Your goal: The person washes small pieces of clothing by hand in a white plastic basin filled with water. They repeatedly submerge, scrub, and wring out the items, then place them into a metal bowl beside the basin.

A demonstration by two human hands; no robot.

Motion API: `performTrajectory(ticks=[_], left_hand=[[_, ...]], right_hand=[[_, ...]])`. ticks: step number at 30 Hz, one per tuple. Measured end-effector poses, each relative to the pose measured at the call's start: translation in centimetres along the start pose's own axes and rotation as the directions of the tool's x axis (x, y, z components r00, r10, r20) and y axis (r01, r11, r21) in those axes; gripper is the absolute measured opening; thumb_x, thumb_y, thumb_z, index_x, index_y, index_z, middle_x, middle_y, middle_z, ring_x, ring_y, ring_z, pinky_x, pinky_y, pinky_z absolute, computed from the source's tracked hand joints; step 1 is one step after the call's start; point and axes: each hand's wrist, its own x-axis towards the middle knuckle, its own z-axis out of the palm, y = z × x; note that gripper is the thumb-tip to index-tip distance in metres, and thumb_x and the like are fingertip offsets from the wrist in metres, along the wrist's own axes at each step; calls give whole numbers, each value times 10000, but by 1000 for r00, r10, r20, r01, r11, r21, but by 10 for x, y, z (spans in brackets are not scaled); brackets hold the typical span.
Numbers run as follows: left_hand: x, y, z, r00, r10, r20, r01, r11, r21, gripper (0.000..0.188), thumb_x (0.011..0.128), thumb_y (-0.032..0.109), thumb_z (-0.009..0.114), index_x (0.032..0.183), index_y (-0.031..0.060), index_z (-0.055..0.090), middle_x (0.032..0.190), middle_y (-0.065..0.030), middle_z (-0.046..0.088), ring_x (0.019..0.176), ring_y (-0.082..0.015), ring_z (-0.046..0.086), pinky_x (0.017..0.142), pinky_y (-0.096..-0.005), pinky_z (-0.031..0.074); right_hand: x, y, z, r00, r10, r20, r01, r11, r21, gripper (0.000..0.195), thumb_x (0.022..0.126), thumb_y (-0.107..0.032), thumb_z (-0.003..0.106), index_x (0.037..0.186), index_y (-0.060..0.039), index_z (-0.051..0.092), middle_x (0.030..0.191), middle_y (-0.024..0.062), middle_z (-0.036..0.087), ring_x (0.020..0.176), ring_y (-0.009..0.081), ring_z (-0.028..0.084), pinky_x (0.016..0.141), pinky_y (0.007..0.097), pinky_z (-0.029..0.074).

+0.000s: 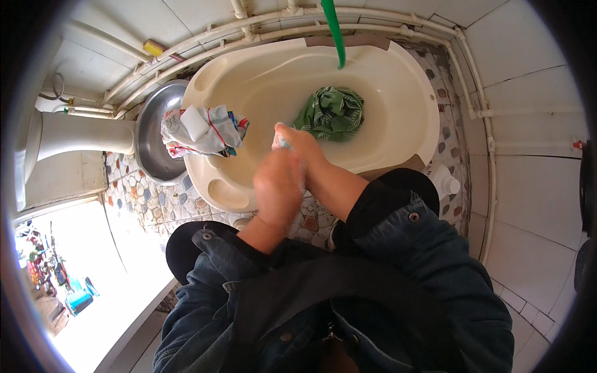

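Observation:
My left hand, blurred, and my right hand are pressed together above the near side of a cream plastic baby bathtub. Between them is a small, light-coloured wet cloth, mostly hidden by the fingers. Just beyond my hands, a bunched green patterned cloth lies in cloudy water in the tub. At the tub's left end, a folded white cloth with coloured print rests across the rim, and a white bar of soap lies on it.
A metal basin stands left of the tub, beside a white pedestal. A green hose hangs over the tub's far edge. Pipes run along the tiled wall, with a yellow brush on them. A white bottle stands at the right.

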Motion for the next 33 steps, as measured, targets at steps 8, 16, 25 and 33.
performTrajectory(ticks=[8,16,25,33], left_hand=[[31,-43,-4,986,-136,-96,148,981,127,186,908,152,474,778,28,521,709,-191,521,696,-398,520,594,-463,396],[-3,-1,4,994,110,20,-112,985,128,133,838,102,559,737,41,497,707,-126,503,651,-335,524,526,-426,407],[37,-80,-10,851,-433,296,516,591,-620,338,942,318,484,870,1,575,822,-63,588,770,-189,547,700,-312,421],[57,-41,-44,997,-74,-19,68,974,-218,385,885,341,588,1076,7,569,987,-110,592,930,-190,545,840,-296,420]], right_hand=[[-19,-4,21,998,63,-10,-61,989,134,326,897,-312,525,950,0,606,886,88,596,758,184,547,690,338,429],[4,3,-10,992,66,106,-74,995,66,275,907,-328,529,857,-61,573,740,33,575,625,163,538,591,304,430],[-8,-31,6,935,89,345,-194,939,283,300,929,-334,524,889,-43,583,816,67,604,685,180,592,648,327,514],[-24,-74,1,886,55,460,-145,976,161,327,912,-298,556,993,18,568,878,100,612,765,194,621,714,341,530]])
